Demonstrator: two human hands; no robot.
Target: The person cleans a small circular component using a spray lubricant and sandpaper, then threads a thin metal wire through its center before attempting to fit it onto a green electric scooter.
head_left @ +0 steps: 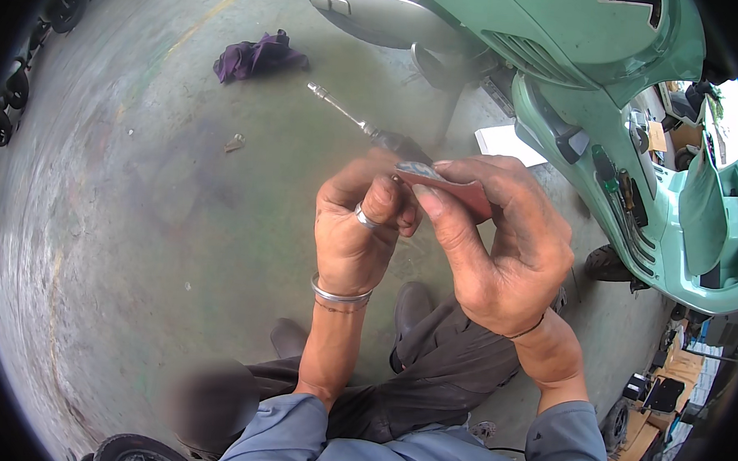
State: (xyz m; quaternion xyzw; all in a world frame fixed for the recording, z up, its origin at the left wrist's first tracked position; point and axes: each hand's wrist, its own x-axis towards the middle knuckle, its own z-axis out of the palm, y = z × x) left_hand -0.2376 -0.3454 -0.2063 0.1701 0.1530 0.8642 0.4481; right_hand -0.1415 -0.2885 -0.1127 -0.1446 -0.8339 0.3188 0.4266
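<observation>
In my right hand a folded piece of reddish-brown sandpaper is pinched between thumb and fingers. Its grey back shows along the upper fold. My left hand, with a ring and a metal bangle, has its fingers curled closed right against the left end of the sandpaper. Whatever small thing sits between those fingertips is mostly hidden. Just beyond the hands, a tool with a long silver extension and socket and a dark body appears to lie on the floor, partly covered by my fingers.
A mint-green scooter stands at the right, with a green-handled screwdriver and other tools on its footboard. A purple rag and a white box-like object lie on the concrete floor. Cardboard and parts crowd the lower right.
</observation>
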